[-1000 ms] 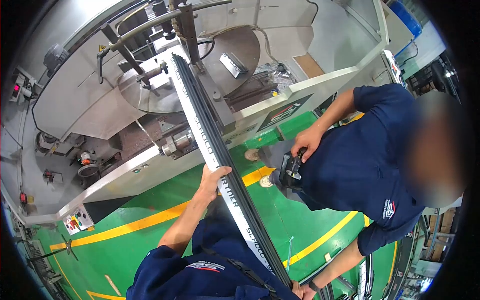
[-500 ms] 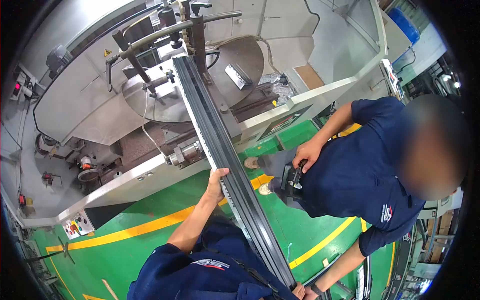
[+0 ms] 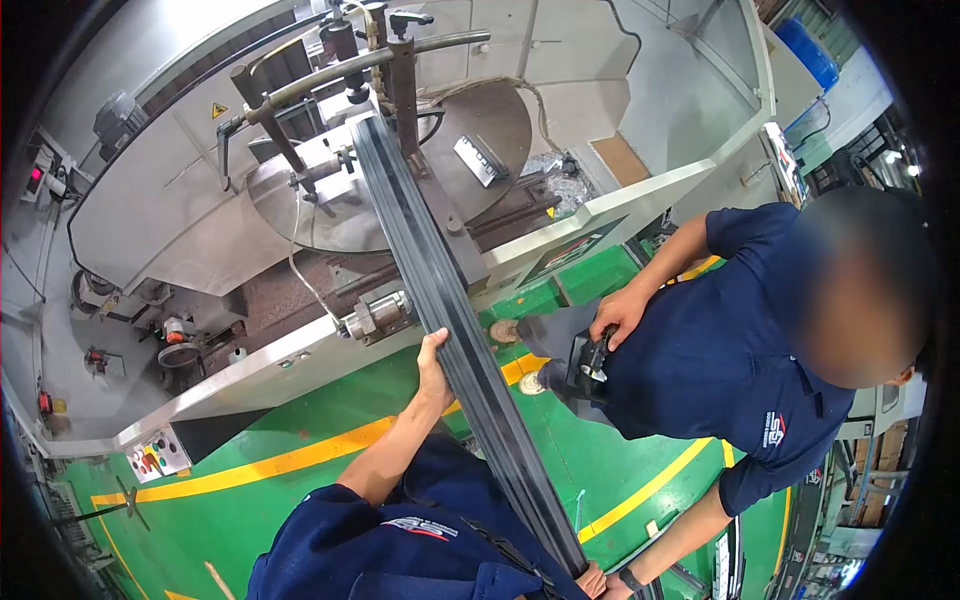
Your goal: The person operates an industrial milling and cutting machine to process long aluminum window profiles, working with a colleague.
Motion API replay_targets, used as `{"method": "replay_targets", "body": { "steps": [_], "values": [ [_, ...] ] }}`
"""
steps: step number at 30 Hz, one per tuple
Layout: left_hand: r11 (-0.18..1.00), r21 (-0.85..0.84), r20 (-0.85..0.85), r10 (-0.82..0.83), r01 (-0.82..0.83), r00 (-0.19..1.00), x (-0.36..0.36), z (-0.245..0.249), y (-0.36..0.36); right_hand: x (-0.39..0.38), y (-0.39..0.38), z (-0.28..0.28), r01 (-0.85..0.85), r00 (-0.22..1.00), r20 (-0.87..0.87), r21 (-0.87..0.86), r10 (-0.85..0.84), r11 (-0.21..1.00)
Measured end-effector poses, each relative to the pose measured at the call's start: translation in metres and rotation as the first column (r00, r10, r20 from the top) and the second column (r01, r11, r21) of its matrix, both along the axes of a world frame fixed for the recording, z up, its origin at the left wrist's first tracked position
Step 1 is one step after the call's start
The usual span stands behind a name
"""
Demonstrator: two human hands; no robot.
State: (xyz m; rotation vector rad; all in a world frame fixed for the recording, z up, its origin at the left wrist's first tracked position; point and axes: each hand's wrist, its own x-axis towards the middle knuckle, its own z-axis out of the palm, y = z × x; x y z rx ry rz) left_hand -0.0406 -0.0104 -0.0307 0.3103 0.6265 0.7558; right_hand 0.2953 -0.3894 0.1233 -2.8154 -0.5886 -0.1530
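Note:
A long dark ribbed profile bar runs from the machine's round metal plate down past my body. Around its left edge, near the middle, my left hand is closed, with the thumb on the upper face. My right hand is closed on the bar's near end at the bottom of the view, partly cut off. Right beside it is a co-worker's hand with a dark wristband. The bar's far end lies beside an upright clamp post. A short cut piece rests on the plate.
A metal cylinder juts from the machine's front rim beside the bar. The co-worker stands close on the right, other hand at a dark waist pouch. A button panel sits at lower left. Yellow lines mark the green floor.
The bar has rolled about its length, so its white printed side no longer shows. Its far end has shifted slightly right. Both my hands still hold it.

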Motion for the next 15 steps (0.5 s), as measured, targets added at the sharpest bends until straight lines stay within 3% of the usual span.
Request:
{"method": "replay_targets", "body": {
  "steps": [5,10,12,15],
  "values": [
    [0.996,0.001,-0.055,-0.087,0.088,0.995,-0.007,-0.035,-0.020,-0.080,-0.017,-0.042,-0.056,0.994,-0.093,-0.050,0.051,0.997],
    [0.996,-0.083,-0.371,-0.039,0.009,0.928,-0.006,-0.028,-0.098,-0.162,-0.036,-0.085,-0.139,0.971,-0.213,-0.132,0.109,0.981],
    [0.989,-0.135,-0.329,-0.093,0.051,0.940,-0.009,-0.022,-0.117,-0.186,-0.039,-0.095,-0.167,0.960,-0.250,-0.156,0.125,0.974],
    [0.989,-0.144,-0.357,-0.023,-0.031,0.934,-0.005,-0.007,-0.109,-0.198,-0.045,-0.102,-0.188,0.951,-0.278,-0.166,0.137,0.968]
  ]
}}
